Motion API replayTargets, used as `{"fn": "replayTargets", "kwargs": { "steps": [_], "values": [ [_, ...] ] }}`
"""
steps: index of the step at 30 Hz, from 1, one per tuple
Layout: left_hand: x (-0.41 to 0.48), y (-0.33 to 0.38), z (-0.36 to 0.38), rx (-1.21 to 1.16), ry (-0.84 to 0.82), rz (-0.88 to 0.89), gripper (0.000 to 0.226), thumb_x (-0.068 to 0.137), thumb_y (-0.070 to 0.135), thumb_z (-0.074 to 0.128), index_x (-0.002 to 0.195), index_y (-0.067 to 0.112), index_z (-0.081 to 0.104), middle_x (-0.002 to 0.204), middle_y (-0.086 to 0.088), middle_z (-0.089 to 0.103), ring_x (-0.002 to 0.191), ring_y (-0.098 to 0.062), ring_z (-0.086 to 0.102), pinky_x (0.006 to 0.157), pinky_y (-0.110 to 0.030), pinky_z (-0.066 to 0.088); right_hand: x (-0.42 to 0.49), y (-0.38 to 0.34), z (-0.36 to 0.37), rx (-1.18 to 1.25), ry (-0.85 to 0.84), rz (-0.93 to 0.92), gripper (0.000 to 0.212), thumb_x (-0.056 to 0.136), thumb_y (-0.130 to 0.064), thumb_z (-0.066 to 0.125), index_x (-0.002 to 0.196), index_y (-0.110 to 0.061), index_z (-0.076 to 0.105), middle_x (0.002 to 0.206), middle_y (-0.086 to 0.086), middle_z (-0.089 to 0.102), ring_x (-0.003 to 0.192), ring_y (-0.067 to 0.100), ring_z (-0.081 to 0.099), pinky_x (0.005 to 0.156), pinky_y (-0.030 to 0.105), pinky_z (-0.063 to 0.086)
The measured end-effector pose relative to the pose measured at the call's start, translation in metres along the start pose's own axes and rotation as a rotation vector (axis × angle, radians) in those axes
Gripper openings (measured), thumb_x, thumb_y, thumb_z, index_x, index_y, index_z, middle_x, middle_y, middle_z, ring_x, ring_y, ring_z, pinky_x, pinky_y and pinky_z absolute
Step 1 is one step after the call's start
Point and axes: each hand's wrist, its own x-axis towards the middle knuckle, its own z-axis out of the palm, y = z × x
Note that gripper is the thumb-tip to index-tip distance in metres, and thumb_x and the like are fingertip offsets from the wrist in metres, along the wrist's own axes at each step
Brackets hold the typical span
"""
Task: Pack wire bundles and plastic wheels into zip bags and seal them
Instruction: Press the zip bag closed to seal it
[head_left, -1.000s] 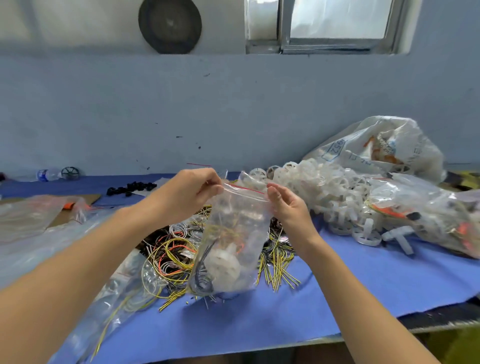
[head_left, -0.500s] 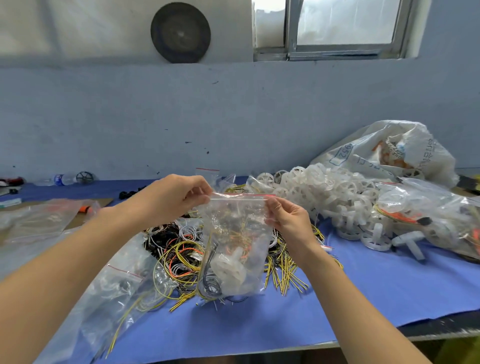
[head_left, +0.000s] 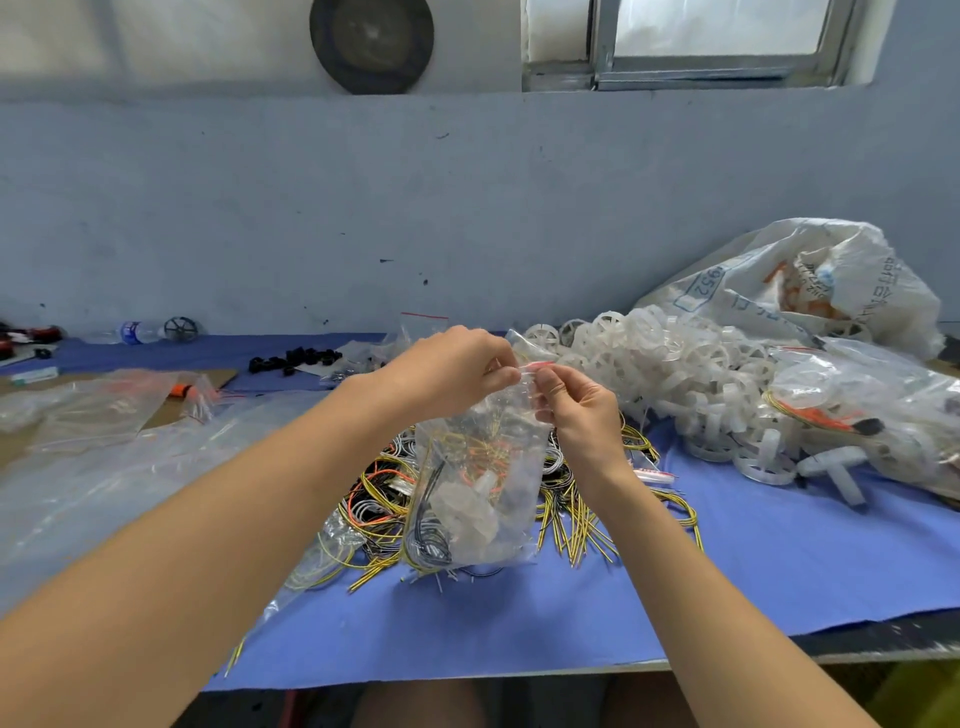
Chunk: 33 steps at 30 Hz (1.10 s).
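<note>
Pinching red zip strip (head_left: 535, 365): fingertips (head_left: 501, 375) of left hand (head_left: 452, 374) & thumb + forefinger of right hand (head_left: 576, 410), nearly touching each other at top R end of zip bag (head_left: 483, 499). Curled tight on the strip only, nothing else held.

Hanging below that pinch, the bag itself, upright, bottom at or just over the loose wire bundles (head_left: 576, 514) on blue cloth (head_left: 779, 561); can't tell if resting. Seen thru the film: yellow/orange/black wires + white plastic pieces, prob. wheels.

Further out: heap of white wheels (head_left: 670, 374) to R, filled bags (head_left: 872, 410) beyond it, flat empty bags (head_left: 104, 415) to L.

Step, by the look: sealing, at or nr the end of the strip. Can't tell if shut along the whole length.

Next prob. needs a firm last squeeze at the corner, a quick check along the seam for a trapped wire end, then setting down w/ the filled bags.
</note>
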Motion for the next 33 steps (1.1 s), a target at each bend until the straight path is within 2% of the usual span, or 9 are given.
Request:
{"fn": "replayTargets", "kwargs": {
  "steps": [5,8,13,17,22,28,33],
  "values": [
    [0.01,-0.002,0.006,-0.249,0.033,-0.066,0.027,0.096,0.037,0.058,0.096,0.015,0.073,0.085,-0.005,0.071,0.079,-0.024,0.064,0.068,-0.037,0.05,0.0,0.001,-0.002,0.028,-0.007,-0.01,0.014,0.096,-0.019,0.063,0.095,-0.023,0.076,0.077,-0.015,0.071,0.069,-0.001,0.06,0.063,0.015,0.049],
    [0.015,-0.005,0.006,-0.268,0.031,-0.075,0.026,0.095,0.037,0.059,0.093,0.015,0.074,0.078,-0.005,0.068,0.068,-0.019,0.056,0.059,-0.032,0.042,0.001,0.002,-0.001,0.053,-0.017,-0.012,0.014,0.096,-0.019,0.063,0.096,-0.024,0.076,0.079,-0.015,0.071,0.072,-0.001,0.062,0.063,0.015,0.049],
    [0.016,-0.006,0.01,-0.218,0.079,-0.033,0.023,0.097,0.033,0.058,0.099,0.016,0.074,0.083,-0.005,0.069,0.078,-0.025,0.062,0.072,-0.042,0.05,0.003,0.004,0.0,0.067,0.008,0.048,0.016,0.095,-0.028,0.064,0.089,-0.03,0.079,0.078,-0.012,0.07,0.07,0.003,0.061,0.064,0.019,0.051],
    [0.015,-0.006,0.015,-0.228,0.115,-0.038,0.022,0.097,0.033,0.057,0.099,0.017,0.072,0.085,-0.002,0.07,0.077,-0.021,0.062,0.072,-0.042,0.052,0.005,0.005,0.002,0.085,0.037,0.093,0.019,0.094,-0.031,0.065,0.083,-0.032,0.08,0.074,-0.012,0.069,0.066,0.004,0.06,0.063,0.019,0.052],
    [0.017,-0.006,0.015,-0.262,0.088,-0.026,0.029,0.094,0.044,0.06,0.1,0.019,0.073,0.088,0.005,0.07,0.079,-0.011,0.063,0.069,-0.033,0.05,0.004,0.005,0.003,0.086,0.046,0.098,0.016,0.092,-0.034,0.067,0.083,-0.031,0.08,0.071,-0.012,0.067,0.064,0.003,0.059,0.062,0.019,0.052],
    [0.019,-0.002,0.014,-0.237,0.073,-0.011,0.031,0.093,0.047,0.06,0.1,0.02,0.074,0.087,0.002,0.071,0.082,-0.018,0.065,0.075,-0.042,0.054,0.002,0.005,0.003,0.046,0.055,0.028,0.013,0.092,-0.033,0.068,0.089,-0.027,0.079,0.072,-0.013,0.068,0.066,0.003,0.057,0.06,0.017,0.049],
    [0.019,0.001,0.014,-0.221,0.076,-0.019,0.031,0.093,0.047,0.059,0.096,0.02,0.074,0.084,0.003,0.07,0.08,-0.017,0.064,0.075,-0.042,0.054,0.001,0.005,0.005,-0.028,0.107,-0.015,0.012,0.09,-0.037,0.07,0.09,-0.029,0.078,0.076,-0.011,0.071,0.068,0.008,0.057,0.063,0.019,0.05]
  ]
}}
